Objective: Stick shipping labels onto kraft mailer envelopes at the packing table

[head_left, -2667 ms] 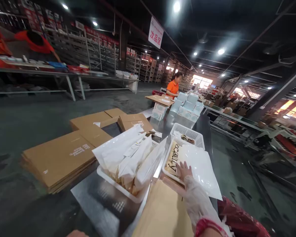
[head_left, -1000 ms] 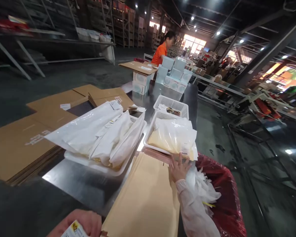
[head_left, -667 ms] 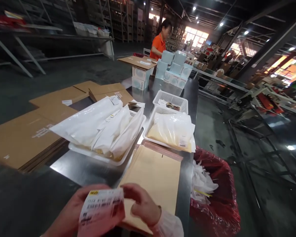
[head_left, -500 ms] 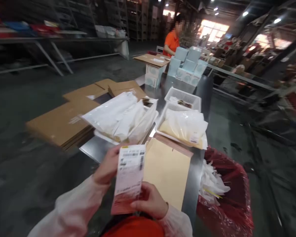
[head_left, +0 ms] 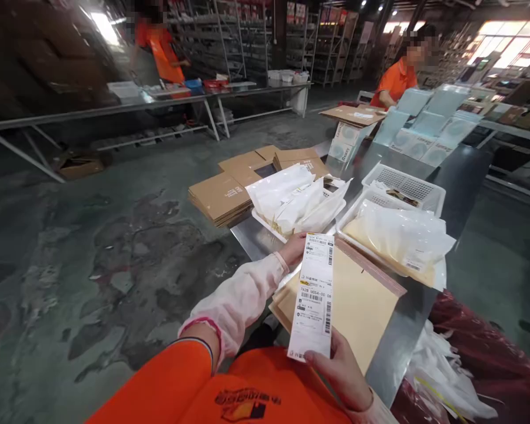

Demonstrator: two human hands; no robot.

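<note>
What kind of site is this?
Most likely a warehouse packing station: the left hand and right hand hold a shipping label over padded envelopes, with flat cartons and storage racks nearby.

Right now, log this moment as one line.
left hand: holds shipping label top | right hand: holds label bottom | below: kraft envelopes | steel table
</note>
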